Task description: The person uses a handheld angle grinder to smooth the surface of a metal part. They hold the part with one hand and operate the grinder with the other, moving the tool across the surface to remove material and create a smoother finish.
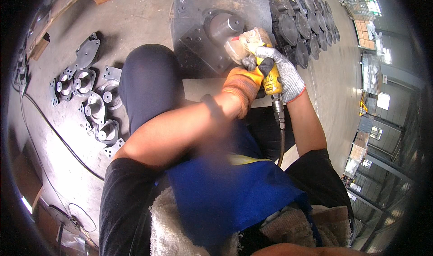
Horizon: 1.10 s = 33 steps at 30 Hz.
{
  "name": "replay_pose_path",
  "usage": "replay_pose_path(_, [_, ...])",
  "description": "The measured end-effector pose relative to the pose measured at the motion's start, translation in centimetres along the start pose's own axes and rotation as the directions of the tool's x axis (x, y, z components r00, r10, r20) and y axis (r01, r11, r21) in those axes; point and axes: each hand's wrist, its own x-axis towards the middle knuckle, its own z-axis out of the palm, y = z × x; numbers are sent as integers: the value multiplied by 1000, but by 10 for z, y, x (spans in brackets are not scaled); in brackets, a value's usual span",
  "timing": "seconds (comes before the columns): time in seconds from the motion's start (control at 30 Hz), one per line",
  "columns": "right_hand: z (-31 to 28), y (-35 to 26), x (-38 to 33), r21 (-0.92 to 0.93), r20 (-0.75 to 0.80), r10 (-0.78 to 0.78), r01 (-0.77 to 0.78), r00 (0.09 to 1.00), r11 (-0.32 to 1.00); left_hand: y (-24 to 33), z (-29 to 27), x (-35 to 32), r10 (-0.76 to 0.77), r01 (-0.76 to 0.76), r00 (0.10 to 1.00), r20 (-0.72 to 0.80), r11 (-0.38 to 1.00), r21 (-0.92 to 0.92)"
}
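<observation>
A yellow air grinder [272, 81] is gripped in both my hands. My left hand [246, 82], in an orange glove, closes round its near side by a dark side handle. My right hand [285, 73], in a grey-white knit glove, wraps the body from the right. Tan, dirty wrapping covers the grinder's head [255, 38]. That head is at the lower right of a dark metal part with a round boss [227, 25], on a large dark metal block [191, 10]. Whether the disc touches the part is hidden. A metal coupling joins the grinder to an air hose [282, 145].
Several bare metal flanged parts [95, 107] lie on the floor [131, 12] to the left. Rows of dark flanged parts [300, 28] stand right of the block. A black cable [58, 132] crosses the floor at left. My bent left knee [151, 82] is close to the block.
</observation>
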Motion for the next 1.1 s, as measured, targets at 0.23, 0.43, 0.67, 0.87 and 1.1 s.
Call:
replay_pose_path(0.23, [2, 0, 5, 21, 23, 13, -14, 1000, 1000, -13, 18, 6, -13, 13, 998, 66, 1000, -1])
replay_pose_path(0.43, [12, -4, -1, 55, -23, 16, -15, 1000, 998, 1, -4, 6, -166, 184, 973, 159, 977, -105])
replay_pose_path(0.67, [-6, 3, 15, 43, -15, 13, -13, 1000, 999, -8, 7, 13, -202, 231, 970, 135, 936, -264])
replay_pose_path(0.87, [17, -4, -5, 25, -33, -77, 78, 996, 997, -9, 14, 10, -174, 168, 985, 15, 921, -351])
replay_pose_path(1.1, [13, -5, -25, 86, -7, -81, 81, 997, 993, -3, 31, 14, -146, 110, 989, -25, 839, -533])
